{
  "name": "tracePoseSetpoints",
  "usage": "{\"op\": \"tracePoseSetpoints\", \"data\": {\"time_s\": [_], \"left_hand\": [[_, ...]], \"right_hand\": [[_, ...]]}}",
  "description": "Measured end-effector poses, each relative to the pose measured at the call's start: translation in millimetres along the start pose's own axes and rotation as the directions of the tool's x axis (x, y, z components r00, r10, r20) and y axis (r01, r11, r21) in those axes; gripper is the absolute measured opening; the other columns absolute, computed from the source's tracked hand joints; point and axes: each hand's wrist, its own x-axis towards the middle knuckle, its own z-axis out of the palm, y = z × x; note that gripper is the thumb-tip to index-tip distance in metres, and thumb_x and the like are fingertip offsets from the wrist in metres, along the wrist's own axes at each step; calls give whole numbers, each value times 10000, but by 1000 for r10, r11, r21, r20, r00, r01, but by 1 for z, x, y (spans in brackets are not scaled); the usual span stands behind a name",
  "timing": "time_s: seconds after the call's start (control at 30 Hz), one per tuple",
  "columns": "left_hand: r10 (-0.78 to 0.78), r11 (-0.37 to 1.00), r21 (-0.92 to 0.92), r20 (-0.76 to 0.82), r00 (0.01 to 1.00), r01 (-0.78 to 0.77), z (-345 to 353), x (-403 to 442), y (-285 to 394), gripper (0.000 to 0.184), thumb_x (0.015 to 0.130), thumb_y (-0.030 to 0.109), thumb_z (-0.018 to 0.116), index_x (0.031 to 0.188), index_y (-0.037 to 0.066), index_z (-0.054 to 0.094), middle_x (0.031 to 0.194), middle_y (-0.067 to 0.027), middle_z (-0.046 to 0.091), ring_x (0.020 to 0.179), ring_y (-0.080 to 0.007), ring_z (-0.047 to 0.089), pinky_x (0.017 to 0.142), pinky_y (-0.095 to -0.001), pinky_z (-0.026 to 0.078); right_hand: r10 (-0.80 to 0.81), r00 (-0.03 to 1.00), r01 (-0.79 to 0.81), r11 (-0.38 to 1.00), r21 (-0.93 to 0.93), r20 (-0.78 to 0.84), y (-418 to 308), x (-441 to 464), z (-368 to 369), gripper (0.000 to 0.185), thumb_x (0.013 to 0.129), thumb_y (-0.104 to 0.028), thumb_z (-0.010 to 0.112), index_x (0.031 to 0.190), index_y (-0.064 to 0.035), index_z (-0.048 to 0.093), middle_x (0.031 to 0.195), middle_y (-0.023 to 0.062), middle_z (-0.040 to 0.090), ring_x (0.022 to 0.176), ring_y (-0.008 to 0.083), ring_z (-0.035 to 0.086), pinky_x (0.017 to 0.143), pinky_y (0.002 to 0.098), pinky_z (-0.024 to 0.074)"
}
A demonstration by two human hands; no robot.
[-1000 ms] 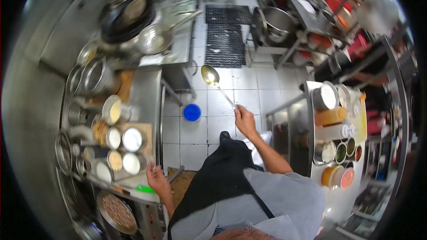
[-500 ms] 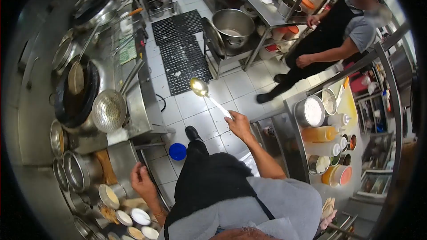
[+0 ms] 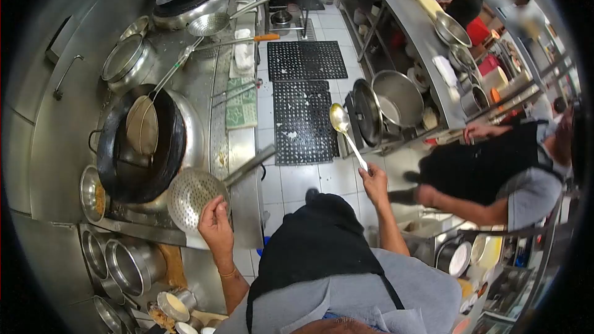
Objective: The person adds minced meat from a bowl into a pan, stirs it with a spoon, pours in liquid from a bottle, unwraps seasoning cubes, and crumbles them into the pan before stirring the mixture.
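A large metal spoon [image 3: 340, 117] is in my right hand [image 3: 374, 183], held by its handle with the bowl pointing away from me. My left hand [image 3: 216, 225] is raised over the right edge of a perforated ladle [image 3: 197, 201], its fingers bent together; whether they touch the ladle cannot be seen. Behind the ladle, a black wok [image 3: 112, 172] sits on the stove, with a wire strainer [image 3: 142, 125] lying across it.
Black mats [image 3: 303, 122] lie on the tiled floor ahead. A big pot [image 3: 396, 98] stands beside the right counter [image 3: 413, 20]. A co-worker in a black apron [image 3: 479, 164] stands at the right. Metal pots [image 3: 127, 266] are at the lower left.
The view has moved forward along the aisle, and the wok and ladle are nearer. My left hand has come up to the ladle. My right hand still holds the spoon. The co-worker appears closer.
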Motion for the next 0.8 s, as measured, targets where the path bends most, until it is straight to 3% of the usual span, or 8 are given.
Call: {"op": "tracePoseSetpoints", "data": {"time_s": [0.07, 0.1, 0.23, 0.27, 0.4, 0.63, 0.77, 0.8], "left_hand": [[33, 997, 74, -6, 999, -33, 5, 32, -5, 173, 879, 39, 508, 989, -57, 601, 949, -109, 601, 848, -166, 581, 764, -268, 475], [65, 986, 153, 0, 998, -64, 10, 46, -6, 171, 875, 36, 510, 987, -55, 602, 941, -108, 605, 847, -169, 579, 760, -269, 474], [88, 984, 167, -181, 980, -58, 35, 98, 23, 169, 876, 38, 506, 976, -56, 606, 935, -113, 606, 853, -180, 577, 761, -282, 475], [102, 974, 220, -249, 963, -46, 54, 124, 42, 173, 882, 43, 499, 980, -59, 599, 949, -120, 601, 855, -182, 578, 761, -287, 475], [82, 946, 322, -322, 943, 27, 77, 157, 54, 178, 889, 50, 495, 982, -66, 593, 967, -128, 596, 863, -185, 579, 773, -287, 477], [-84, 946, 216, -555, 827, 242, 122, 179, 61, 211, 906, 108, 501, 1026, -51, 571, 960, -97, 596, 844, -157, 574, 759, -276, 476], [-327, 936, -48, -489, 809, 349, 176, 214, 53, 223, 887, 150, 546, 1028, -17, 584, 940, -85, 609, 819, -146, 577, 685, -245, 473], [-441, 896, -130, -368, 818, 425, 194, 229, 47, 230, 884, 151, 549, 1037, -17, 586, 932, -80, 611, 809, -139, 575, 672, -243, 470]], "right_hand": [[22, 1000, -22, 1000, -10, 18, -3, 39, 12, 310, 773, -192, 663, 1000, 15, 622, 669, 151, 575, 589, 214, 516, 579, 350, 430], [-10, 1000, 10, 1000, -18, 19, 0, 60, 20, 293, 811, -130, 643, 1048, 34, 591, 731, 30, 589, 639, 84, 495, 582, 234, 411], [-51, 993, 51, 999, 6, 104, -30, 158, 40, 290, 812, -116, 631, 1055, 37, 589, 760, 65, 618, 663, 97, 534, 604, 244, 435], [-3, 992, 3, 1000, 3, 124, -41, 219, 52, 301, 789, -164, 652, 1037, 2, 615, 916, 178, 653, 854, 251, 632, 776, 332, 464], [-132, 979, 141, 989, -46, 158, -68, 346, 66, 310, 781, -187, 655, 1026, 1, 626, 889, 198, 651, 847, 267, 635, 759, 350, 473], [-193, 967, 207, 976, -66, 166, -160, 562, 117, 342, 773, -200, 644, 1037, 17, 626, 930, 203, 651, 860, 269, 644, 768, 336, 482], [-192, 968, 194, 981, 6, 159, -201, 662, 162, 334, 769, -206, 647, 1020, 13, 636, 901, 190, 659, 849, 256, 645, 762, 325, 478], [-172, 974, 169, 985, 30, 147, -216, 685, 171, 330, 767, -216, 646, 1010, 7, 644, 896, 183, 662, 846, 255, 644, 765, 322, 477]]}}
